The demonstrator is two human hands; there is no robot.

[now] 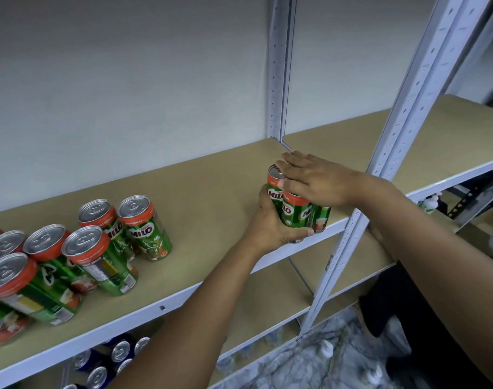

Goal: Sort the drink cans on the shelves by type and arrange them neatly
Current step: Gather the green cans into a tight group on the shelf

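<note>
A tight cluster of green and red Milo cans [294, 210] stands upright near the front right of the tan shelf board [206, 192], beside the grey upright post. My left hand [270, 226] cups the cluster from its left and front side. My right hand [315, 181] lies flat over the can tops, fingers spread and pressing down. Several more Milo cans [99, 248] stand in a loose group at the left end of the same shelf, some blurred at the frame edge.
Perforated grey shelf posts [380, 169] rise at the right and at the back. A lower shelf [273, 299] shows below, and blue cans with silver tops [113, 357] sit at the bottom left. A marbled floor [324, 360] is at bottom right.
</note>
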